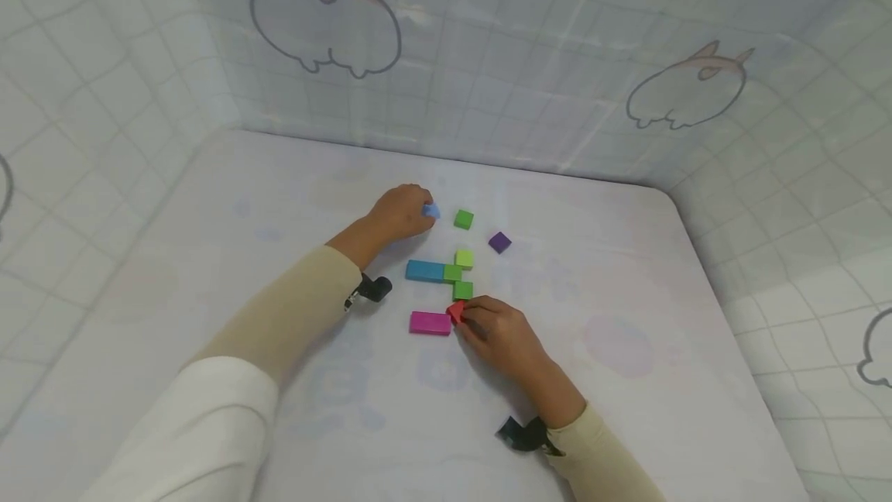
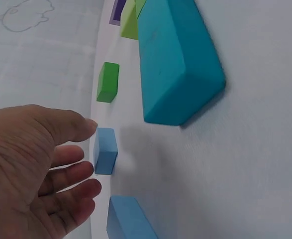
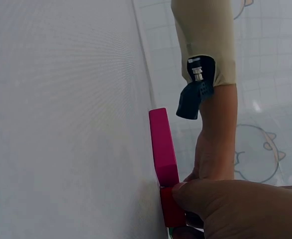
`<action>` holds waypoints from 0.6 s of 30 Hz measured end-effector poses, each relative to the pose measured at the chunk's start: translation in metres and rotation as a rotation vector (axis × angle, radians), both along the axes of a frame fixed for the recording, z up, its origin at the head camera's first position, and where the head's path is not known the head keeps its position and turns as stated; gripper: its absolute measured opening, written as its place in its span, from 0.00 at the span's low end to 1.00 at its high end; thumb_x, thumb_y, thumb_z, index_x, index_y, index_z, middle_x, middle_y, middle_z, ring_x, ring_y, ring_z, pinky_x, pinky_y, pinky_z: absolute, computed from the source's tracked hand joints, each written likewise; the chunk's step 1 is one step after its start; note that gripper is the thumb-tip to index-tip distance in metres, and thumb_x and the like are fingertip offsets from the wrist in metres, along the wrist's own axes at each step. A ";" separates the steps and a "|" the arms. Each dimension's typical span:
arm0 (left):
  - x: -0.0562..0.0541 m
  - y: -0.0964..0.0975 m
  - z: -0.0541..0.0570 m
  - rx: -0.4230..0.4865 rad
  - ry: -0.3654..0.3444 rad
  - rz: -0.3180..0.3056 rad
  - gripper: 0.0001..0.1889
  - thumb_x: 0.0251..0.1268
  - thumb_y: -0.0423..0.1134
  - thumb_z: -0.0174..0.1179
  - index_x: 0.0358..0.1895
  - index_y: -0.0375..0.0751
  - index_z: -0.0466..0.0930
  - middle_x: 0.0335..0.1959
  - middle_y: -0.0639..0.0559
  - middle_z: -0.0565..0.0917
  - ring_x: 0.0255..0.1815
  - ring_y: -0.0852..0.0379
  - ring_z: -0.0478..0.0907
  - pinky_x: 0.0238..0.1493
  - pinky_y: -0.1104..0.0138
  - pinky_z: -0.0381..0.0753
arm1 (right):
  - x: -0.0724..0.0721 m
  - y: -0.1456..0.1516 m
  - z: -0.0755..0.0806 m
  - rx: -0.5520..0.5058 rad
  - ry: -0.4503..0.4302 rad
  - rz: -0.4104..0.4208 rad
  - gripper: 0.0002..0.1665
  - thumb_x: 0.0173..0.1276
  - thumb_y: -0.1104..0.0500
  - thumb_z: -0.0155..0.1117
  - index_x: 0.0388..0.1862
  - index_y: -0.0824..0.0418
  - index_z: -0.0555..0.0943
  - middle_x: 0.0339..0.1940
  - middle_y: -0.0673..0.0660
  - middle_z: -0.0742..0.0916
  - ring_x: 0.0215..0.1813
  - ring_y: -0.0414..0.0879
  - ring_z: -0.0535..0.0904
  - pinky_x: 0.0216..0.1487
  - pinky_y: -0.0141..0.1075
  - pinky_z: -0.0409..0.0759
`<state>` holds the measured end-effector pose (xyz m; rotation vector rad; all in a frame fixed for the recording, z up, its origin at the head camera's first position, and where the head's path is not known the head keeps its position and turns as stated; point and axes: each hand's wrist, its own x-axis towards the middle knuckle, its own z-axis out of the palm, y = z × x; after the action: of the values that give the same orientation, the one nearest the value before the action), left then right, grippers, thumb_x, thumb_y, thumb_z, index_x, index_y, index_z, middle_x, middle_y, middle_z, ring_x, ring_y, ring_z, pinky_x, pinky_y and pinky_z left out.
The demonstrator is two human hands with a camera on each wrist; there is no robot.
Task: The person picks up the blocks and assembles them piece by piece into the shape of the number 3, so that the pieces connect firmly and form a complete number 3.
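My left hand [image 1: 403,211] hovers at a light blue block [image 2: 106,151], its thumb and fingers loosely bent and spread apart beside it. A second light blue block [image 2: 128,219] lies nearer in the left wrist view; in the head view the hand seems to hide it. My right hand [image 1: 502,333] pinches a small red block [image 1: 456,311] between thumb and fingers. That red block meets the end of a long magenta block [image 1: 430,323]. Just above it is a green block [image 1: 463,290], touching another green block [image 1: 452,273] that adjoins a long teal block [image 1: 424,271].
A yellow-green block [image 1: 464,259] sits at the upper corner of the middle group. Farther back lie a loose green block [image 1: 463,219] and a purple block [image 1: 499,242]. Patterned white fabric walls [image 1: 488,84] surround the pale tabletop [image 1: 613,269].
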<state>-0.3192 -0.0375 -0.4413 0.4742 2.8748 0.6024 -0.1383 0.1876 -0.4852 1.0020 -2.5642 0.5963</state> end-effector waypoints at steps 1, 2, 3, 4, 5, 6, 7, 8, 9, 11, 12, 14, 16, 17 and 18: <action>0.000 0.001 0.000 -0.007 0.002 0.001 0.22 0.68 0.44 0.60 0.60 0.37 0.78 0.56 0.44 0.80 0.60 0.47 0.75 0.64 0.54 0.75 | 0.000 0.000 0.000 0.000 -0.003 0.002 0.12 0.59 0.59 0.76 0.42 0.62 0.89 0.42 0.53 0.89 0.46 0.43 0.85 0.53 0.34 0.83; -0.001 0.002 0.001 -0.020 0.007 -0.002 0.22 0.67 0.44 0.60 0.60 0.37 0.78 0.55 0.44 0.80 0.59 0.47 0.75 0.64 0.54 0.75 | 0.000 0.000 0.000 0.001 -0.005 0.004 0.12 0.60 0.59 0.76 0.42 0.62 0.89 0.42 0.53 0.89 0.46 0.43 0.85 0.53 0.34 0.83; -0.002 0.002 0.001 -0.030 0.017 -0.008 0.22 0.67 0.43 0.60 0.60 0.36 0.78 0.54 0.44 0.80 0.58 0.47 0.75 0.64 0.55 0.75 | 0.000 0.000 0.001 0.001 -0.010 0.005 0.12 0.60 0.59 0.76 0.42 0.62 0.89 0.42 0.53 0.89 0.46 0.43 0.85 0.54 0.34 0.83; -0.003 0.003 0.001 -0.039 0.030 -0.014 0.22 0.67 0.42 0.61 0.60 0.36 0.78 0.53 0.44 0.80 0.57 0.47 0.76 0.63 0.55 0.76 | 0.000 0.000 0.002 0.004 -0.013 0.003 0.12 0.60 0.59 0.76 0.42 0.62 0.89 0.43 0.53 0.89 0.46 0.43 0.85 0.54 0.33 0.83; -0.003 0.003 0.001 -0.047 0.042 -0.020 0.22 0.66 0.42 0.61 0.60 0.35 0.78 0.52 0.43 0.79 0.55 0.47 0.76 0.62 0.55 0.77 | 0.000 0.000 0.002 0.009 -0.016 0.001 0.12 0.60 0.58 0.75 0.43 0.62 0.89 0.43 0.53 0.89 0.46 0.43 0.85 0.54 0.33 0.83; -0.004 0.003 0.001 -0.051 0.054 -0.026 0.22 0.66 0.41 0.62 0.60 0.35 0.78 0.52 0.43 0.79 0.54 0.47 0.77 0.61 0.56 0.77 | 0.000 0.000 0.002 0.011 -0.020 0.000 0.13 0.60 0.58 0.75 0.43 0.62 0.89 0.43 0.53 0.89 0.46 0.43 0.85 0.54 0.33 0.83; -0.005 0.004 0.001 -0.055 0.061 -0.032 0.22 0.65 0.41 0.62 0.60 0.34 0.78 0.52 0.42 0.79 0.54 0.47 0.77 0.61 0.56 0.78 | 0.000 0.000 0.003 0.012 -0.023 -0.001 0.13 0.60 0.58 0.75 0.43 0.62 0.89 0.43 0.53 0.89 0.46 0.43 0.85 0.54 0.33 0.83; -0.006 0.004 0.000 -0.059 0.067 -0.037 0.22 0.65 0.41 0.62 0.60 0.34 0.78 0.52 0.42 0.79 0.54 0.46 0.77 0.61 0.56 0.78 | 0.000 0.000 0.003 0.012 -0.022 -0.001 0.13 0.60 0.58 0.75 0.43 0.61 0.89 0.43 0.53 0.89 0.46 0.43 0.85 0.53 0.33 0.83; -0.007 0.004 -0.001 -0.061 0.069 -0.040 0.22 0.65 0.41 0.62 0.60 0.34 0.78 0.51 0.42 0.79 0.53 0.46 0.77 0.60 0.56 0.78 | 0.000 0.000 0.003 0.013 -0.021 -0.001 0.13 0.60 0.58 0.75 0.43 0.61 0.89 0.43 0.53 0.89 0.46 0.43 0.85 0.53 0.33 0.83; -0.009 0.005 -0.003 -0.057 0.057 -0.037 0.22 0.66 0.40 0.61 0.60 0.33 0.78 0.51 0.42 0.79 0.53 0.46 0.77 0.60 0.55 0.78 | -0.001 0.000 0.002 0.008 -0.012 0.006 0.12 0.60 0.59 0.76 0.42 0.62 0.89 0.42 0.53 0.89 0.46 0.43 0.85 0.53 0.34 0.84; -0.009 0.005 -0.004 -0.057 0.048 -0.036 0.22 0.67 0.40 0.61 0.60 0.33 0.77 0.51 0.42 0.80 0.54 0.46 0.77 0.61 0.55 0.78 | -0.001 0.000 0.002 0.002 -0.005 0.011 0.12 0.60 0.59 0.76 0.42 0.62 0.89 0.42 0.53 0.89 0.45 0.43 0.85 0.52 0.34 0.84; -0.011 0.006 -0.006 -0.056 0.029 -0.029 0.21 0.67 0.39 0.60 0.60 0.32 0.77 0.50 0.42 0.80 0.54 0.46 0.77 0.61 0.55 0.77 | -0.001 0.000 0.002 -0.005 0.012 0.016 0.12 0.60 0.59 0.75 0.41 0.62 0.89 0.41 0.54 0.89 0.45 0.44 0.85 0.52 0.35 0.84; -0.012 0.007 -0.008 -0.051 0.023 -0.027 0.20 0.68 0.38 0.59 0.60 0.33 0.77 0.50 0.42 0.81 0.54 0.46 0.77 0.62 0.54 0.77 | -0.002 0.001 0.002 -0.008 0.031 0.016 0.12 0.60 0.59 0.75 0.41 0.63 0.89 0.41 0.54 0.89 0.45 0.44 0.85 0.52 0.35 0.84; -0.012 0.008 -0.008 -0.053 0.026 -0.029 0.19 0.68 0.37 0.59 0.59 0.33 0.78 0.50 0.42 0.82 0.55 0.46 0.77 0.62 0.54 0.77 | -0.002 0.001 0.002 -0.010 0.042 0.016 0.11 0.60 0.59 0.75 0.41 0.63 0.89 0.41 0.54 0.89 0.46 0.44 0.85 0.52 0.35 0.84; -0.013 0.008 -0.008 -0.055 0.028 -0.031 0.19 0.68 0.37 0.59 0.59 0.33 0.78 0.50 0.42 0.82 0.54 0.46 0.77 0.62 0.54 0.77 | -0.002 0.001 0.002 -0.011 0.053 0.017 0.12 0.60 0.59 0.75 0.41 0.63 0.89 0.41 0.54 0.89 0.46 0.45 0.85 0.52 0.35 0.84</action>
<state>-0.3319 -0.0292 -0.4497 0.5222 2.8964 0.5147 -0.1399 0.1882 -0.4834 1.0226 -2.5062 0.5792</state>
